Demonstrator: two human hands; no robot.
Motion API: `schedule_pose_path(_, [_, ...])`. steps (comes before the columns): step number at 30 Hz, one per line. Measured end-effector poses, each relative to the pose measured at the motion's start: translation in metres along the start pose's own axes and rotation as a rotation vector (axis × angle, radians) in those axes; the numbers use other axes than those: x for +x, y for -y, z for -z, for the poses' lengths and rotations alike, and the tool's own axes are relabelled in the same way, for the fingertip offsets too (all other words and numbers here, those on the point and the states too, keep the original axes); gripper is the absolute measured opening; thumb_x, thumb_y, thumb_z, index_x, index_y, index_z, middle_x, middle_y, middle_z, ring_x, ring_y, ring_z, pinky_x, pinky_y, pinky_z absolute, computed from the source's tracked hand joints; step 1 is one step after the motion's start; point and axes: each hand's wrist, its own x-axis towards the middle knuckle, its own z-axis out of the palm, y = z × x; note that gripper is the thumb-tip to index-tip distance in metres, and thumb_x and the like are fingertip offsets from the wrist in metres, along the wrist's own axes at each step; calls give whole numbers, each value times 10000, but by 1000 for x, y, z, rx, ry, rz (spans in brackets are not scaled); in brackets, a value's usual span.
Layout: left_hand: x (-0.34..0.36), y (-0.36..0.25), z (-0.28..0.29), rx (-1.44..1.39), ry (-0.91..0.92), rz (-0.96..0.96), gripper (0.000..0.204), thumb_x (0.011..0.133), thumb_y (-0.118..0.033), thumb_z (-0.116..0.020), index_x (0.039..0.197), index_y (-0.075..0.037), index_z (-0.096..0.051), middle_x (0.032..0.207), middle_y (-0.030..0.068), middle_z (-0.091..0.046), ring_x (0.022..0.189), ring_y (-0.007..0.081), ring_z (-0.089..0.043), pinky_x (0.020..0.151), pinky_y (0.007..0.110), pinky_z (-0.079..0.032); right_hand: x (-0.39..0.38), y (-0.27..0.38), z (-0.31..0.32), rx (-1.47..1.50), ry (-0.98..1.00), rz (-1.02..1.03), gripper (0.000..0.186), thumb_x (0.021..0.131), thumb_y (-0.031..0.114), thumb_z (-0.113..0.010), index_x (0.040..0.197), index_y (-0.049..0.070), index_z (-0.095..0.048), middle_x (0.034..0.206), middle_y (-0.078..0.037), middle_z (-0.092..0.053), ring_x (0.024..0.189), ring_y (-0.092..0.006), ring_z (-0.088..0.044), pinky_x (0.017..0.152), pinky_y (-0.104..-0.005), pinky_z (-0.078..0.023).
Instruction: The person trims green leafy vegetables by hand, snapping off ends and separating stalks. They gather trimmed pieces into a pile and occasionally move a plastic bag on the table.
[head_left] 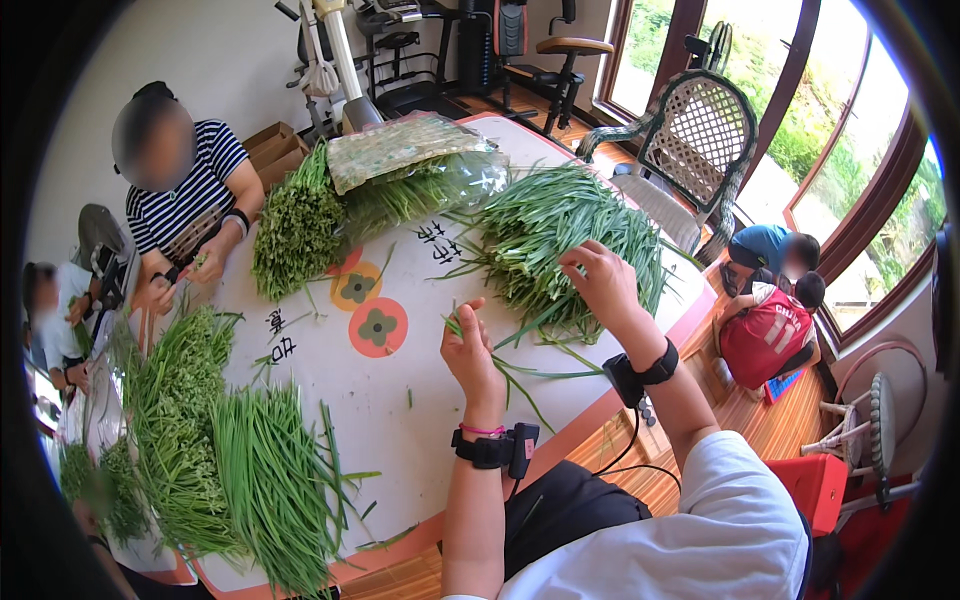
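- Head view: the right hand is seen reaching into a loose pile of green stalks, its fingers curled down among them; whether a stalk is actually pinched cannot be told.
- The left hand is raised nearer the body, fingers closed around a few thin green stalks that trail to the right, just below the pile.
- Black bands are worn on both wrists.
- The pile lies on the white table, directly under and beyond the right hand.
- A wrapped bundle of greens is laid farther back.
- Trimmed bundles are stacked at the left of the table, well apart from both hands.
- Across the table, a person in a striped shirt is seen handling stalks.
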Motion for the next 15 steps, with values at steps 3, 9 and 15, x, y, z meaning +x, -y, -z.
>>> schedule_pose_path(3, [8,2,2,-90,30,109,395,954,-388,-535,1116,-36,-610,614,-106,-295,510,5,-225,443,197,-156,-3,-27,-5,-40,135,-13,54,795,134,-661,847,143,-676,896,-35,-608,777,-255,-628,632,-365,-493])
schedule_pose_path(9, [25,9,29,-416,170,212,480,932,-434,-545,1215,-47,-549,612,-102,-269,500,12,-215,433,193,-149,1,-17,-25,-40,150,71,112,769,110,-677,871,151,-701,945,-51,-607,795,-269,-629,665,-372,-508])
schedule_pose_path(15, [13,15,14,-446,281,285,479,937,-468,-514,1189,-63,-562,633,-107,-320,527,-2,-263,455,174,-200,-9,-34,-24,-218,49,341,75,806,98,-621,846,146,-662,931,-59,-575,730,-261,-609,572,-372,-487])
